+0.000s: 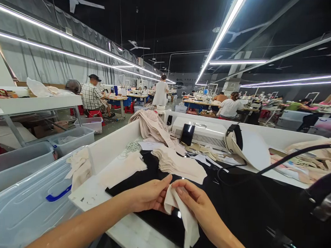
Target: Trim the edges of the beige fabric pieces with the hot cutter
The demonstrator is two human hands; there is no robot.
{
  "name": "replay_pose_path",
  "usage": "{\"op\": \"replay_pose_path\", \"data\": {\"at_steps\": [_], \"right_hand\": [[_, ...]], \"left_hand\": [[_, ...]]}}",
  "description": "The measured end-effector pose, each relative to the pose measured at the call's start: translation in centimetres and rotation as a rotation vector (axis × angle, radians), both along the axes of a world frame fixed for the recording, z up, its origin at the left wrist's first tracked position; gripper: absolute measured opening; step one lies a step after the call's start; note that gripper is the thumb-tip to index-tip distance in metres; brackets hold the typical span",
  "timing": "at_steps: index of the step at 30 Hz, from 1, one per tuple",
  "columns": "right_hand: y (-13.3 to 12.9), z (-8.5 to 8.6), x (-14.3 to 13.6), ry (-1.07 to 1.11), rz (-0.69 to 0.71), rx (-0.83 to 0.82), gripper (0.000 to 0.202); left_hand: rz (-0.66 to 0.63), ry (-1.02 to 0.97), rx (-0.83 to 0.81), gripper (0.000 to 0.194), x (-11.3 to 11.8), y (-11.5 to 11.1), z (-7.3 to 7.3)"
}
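Both hands on 1 cream fabric piece [182, 213], held low at the near centre, just above the black work surface [233, 201]. Left hand [150, 194] pinches its upper edge between thumb and fingers; right hand [195, 203] is closed on the same edge just beside it, and the rest of the piece hangs down toward the near edge.

Progress, as a judgement: early or mid-batch. A stack of cut cream pieces [177, 162] sits just beyond the hands, another pile of cream fabric [152, 127] further back left, looser pieces [80, 167] draped at the left near the clear plastic bin [25, 205]. Can't tell which stack is finished.

Hidden or unclear: the right side is blocked by a dark out-of-focus object [322, 195] and a black cable [285, 158]. The piece's lower end is cut off at the frame bottom. The white machine [202, 133] far centre is partly covered.
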State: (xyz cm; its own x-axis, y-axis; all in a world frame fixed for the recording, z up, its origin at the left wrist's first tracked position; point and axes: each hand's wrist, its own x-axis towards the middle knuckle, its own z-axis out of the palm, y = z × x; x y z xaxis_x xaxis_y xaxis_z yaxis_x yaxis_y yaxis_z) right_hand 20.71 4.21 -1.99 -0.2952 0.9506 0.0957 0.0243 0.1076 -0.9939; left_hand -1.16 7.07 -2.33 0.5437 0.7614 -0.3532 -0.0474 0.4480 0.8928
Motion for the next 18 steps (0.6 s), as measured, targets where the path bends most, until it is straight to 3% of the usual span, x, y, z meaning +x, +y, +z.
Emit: {"op": "replay_pose_path", "data": {"at_steps": [3,7,11,15,18], "right_hand": [[1.1,0.4,0.4,0.03,0.067,-0.068,0.069],[2.6,0.0,0.9,0.002,0.069,-0.028,0.07],[3.9,-1.0,0.8,0.018,0.047,-0.076,0.09],[5.1,-1.8,1.2,0.029,0.06,-0.107,0.107],[6.3,-2.4,2.4,-0.052,0.004,-0.091,0.101]], "left_hand": [[0.118,-0.076,-0.091,0.072,0.6,0.9,0.1],[0.139,-0.125,-0.101,0.056,1.0,2.1,0.4],[0.187,-0.158,-0.065,0.04,0.9,3.3,1.3],[0.224,-0.15,-0.02,0.034,0.9,4.5,2.0],[0.24,-0.124,0.052,0.04,0.8,5.4,2.7]]}}
